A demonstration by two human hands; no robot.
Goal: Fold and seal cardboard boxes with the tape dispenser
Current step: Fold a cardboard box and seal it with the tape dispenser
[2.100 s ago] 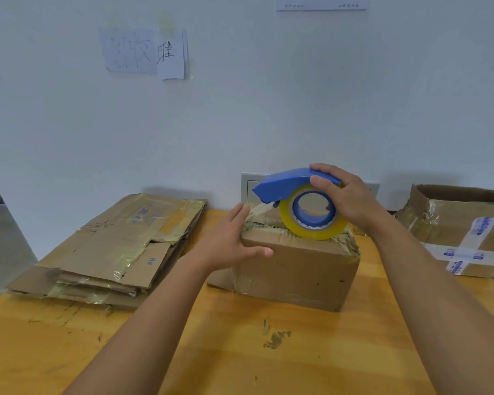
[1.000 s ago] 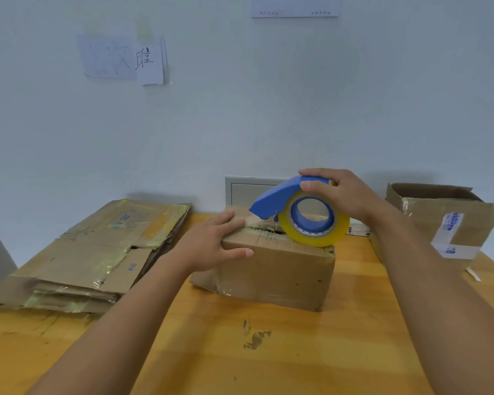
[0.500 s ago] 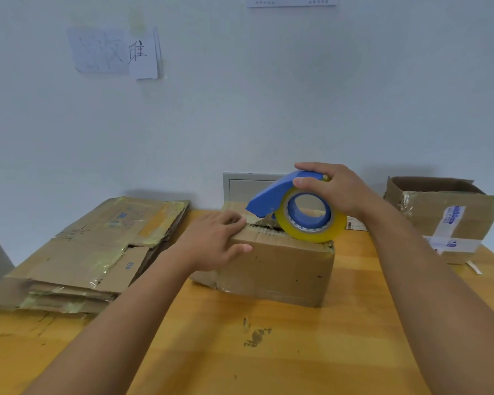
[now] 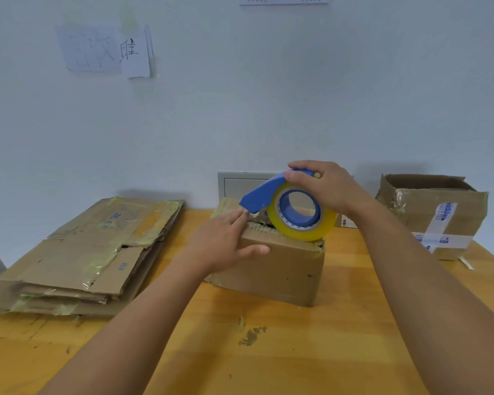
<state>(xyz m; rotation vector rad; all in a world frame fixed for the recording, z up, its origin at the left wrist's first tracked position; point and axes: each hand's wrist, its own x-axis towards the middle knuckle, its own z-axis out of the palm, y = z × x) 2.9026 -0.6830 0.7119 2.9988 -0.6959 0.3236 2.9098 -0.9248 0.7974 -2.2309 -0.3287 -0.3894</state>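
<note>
A small closed cardboard box (image 4: 280, 266) stands in the middle of the wooden table (image 4: 240, 352). On its top sits a blue tape dispenser (image 4: 264, 195) with a yellow tape roll (image 4: 305, 230), tilted with its nose pointing left. My right hand (image 4: 325, 189) grips the dispenser from above. My left hand (image 4: 226, 240) lies flat on the box's left top edge, fingers straight, thumb down the front face, fingertips just below the dispenser's nose.
A stack of flattened cardboard boxes (image 4: 89, 252) lies at the left. An open taped box (image 4: 437, 212) stands at the right rear. A grey wall panel (image 4: 240, 183) is behind the box. Papers (image 4: 106, 49) hang on the wall.
The dispenser has stayed on the box top, with its nose dipped a little toward my left fingers. My left hand has kept pressing the box's left edge. The view shifted slightly.
</note>
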